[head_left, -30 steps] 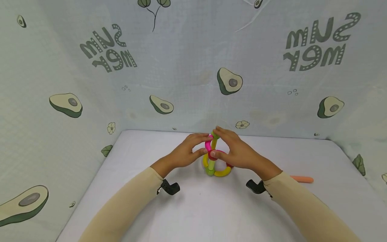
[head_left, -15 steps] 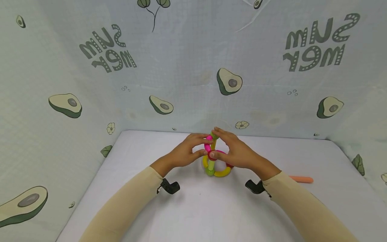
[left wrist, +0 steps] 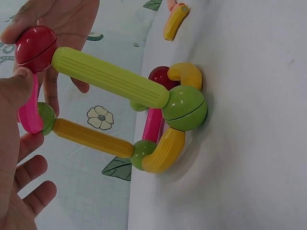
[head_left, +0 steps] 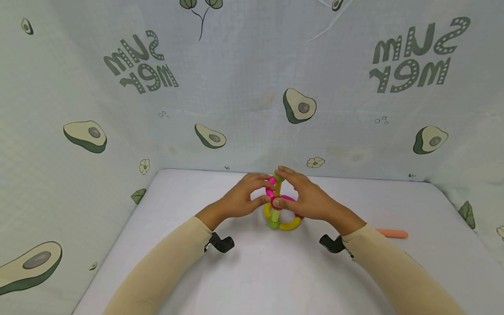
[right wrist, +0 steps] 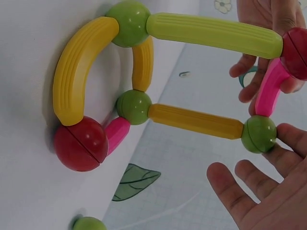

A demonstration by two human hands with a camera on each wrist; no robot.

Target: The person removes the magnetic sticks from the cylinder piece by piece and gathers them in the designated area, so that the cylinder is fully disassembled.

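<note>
A frame of magnetic sticks and balls stands on the table. Curved yellow sticks (right wrist: pixel 72 72), a pink stick and several balls make its base ring. From the ring rise a light green stick (left wrist: pixel 110 76) and a straight yellow stick (left wrist: pixel 93 137), topped by a red ball (left wrist: pixel 36 49) and a green ball (right wrist: pixel 259 134). A curved pink stick (right wrist: pixel 271 91) bridges those two top balls. My left hand (head_left: pixel 240 197) pinches this bridge, its thumb close to the red ball. My right hand (head_left: pixel 313 194) holds the top from the other side, thumb on the red ball, fingertips at the green one.
On the table (head_left: pixel 244 280), an orange stick (head_left: pixel 393 233) lies beside the right sleeve. Behind the right hand sits a loose green ball (right wrist: pixel 88 224). A short yellow stick (left wrist: pixel 176 23) lies farther off. An avocado-print cloth (head_left: pixel 252 87) hangs behind the table.
The frame's top, with the right fingertips on it, has shifted very slightly left and down. The loose green ball now peeks out behind the right hand. Both arms otherwise keep their place.
</note>
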